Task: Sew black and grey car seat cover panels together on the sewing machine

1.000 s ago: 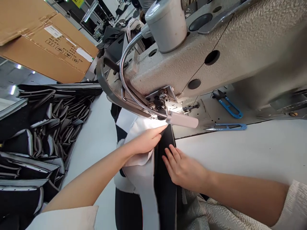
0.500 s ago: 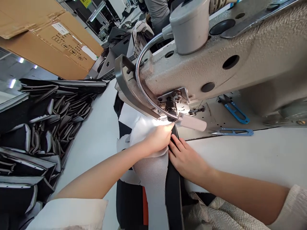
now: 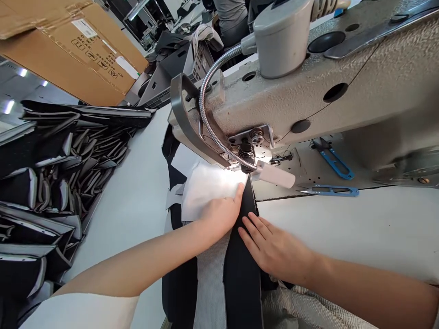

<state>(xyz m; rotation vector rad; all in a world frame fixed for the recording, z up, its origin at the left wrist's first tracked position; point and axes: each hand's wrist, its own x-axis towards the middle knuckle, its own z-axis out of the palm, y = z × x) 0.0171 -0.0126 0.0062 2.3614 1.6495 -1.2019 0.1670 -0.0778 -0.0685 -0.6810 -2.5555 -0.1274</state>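
My left hand (image 3: 222,214) rests on a white fabric piece (image 3: 202,187). Its index finger stretches toward the sewing machine's presser foot area, while the other fingers are partly hidden. Flat on a long black fabric strip (image 3: 242,269) lies my right hand (image 3: 274,244), fingers extended along the strip's right edge. Grey ribbed fabric (image 3: 211,283) runs beside the strip, below my left hand. The far end of the strip reaches under the sewing machine (image 3: 274,105), whose needle area is lit and partly covered by a lamp (image 3: 276,174).
Two blue thread snips (image 3: 338,164) lie right of the needle. Stacked black and grey pieces (image 3: 85,155) fill the left side. Behind stand a cardboard box (image 3: 78,55) and a grey crate (image 3: 164,75). A person (image 3: 231,20) is in the background.
My left hand has shifted back from the needle toward me, its index finger now extended. My right hand has also slid back along the black strip. The view has shifted slightly.
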